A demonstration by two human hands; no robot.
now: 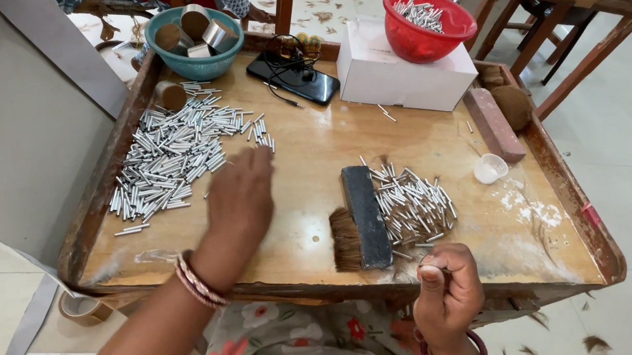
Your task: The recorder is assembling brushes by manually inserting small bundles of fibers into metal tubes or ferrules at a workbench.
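Observation:
My left hand [241, 198] reaches over the wooden table [303, 154] with its fingers spread, close to the right edge of a big heap of small silver metal tubes [170, 150]. It holds nothing that I can see. My right hand [447, 288] hovers at the table's near edge, curled around a small bundle of the same tubes, their ends showing at my thumb. Just beyond it lies a smaller pile of tubes [413, 206] next to a dark brush [362, 221] with brown bristles.
A teal bowl [192, 42] with metal cups stands at the back left, a black phone [294, 77] with a cable behind the middle. A red bowl [427, 22] of tubes sits on a white box [401, 69]. A brick-like block [493, 124] and small white cap [491, 168] lie right.

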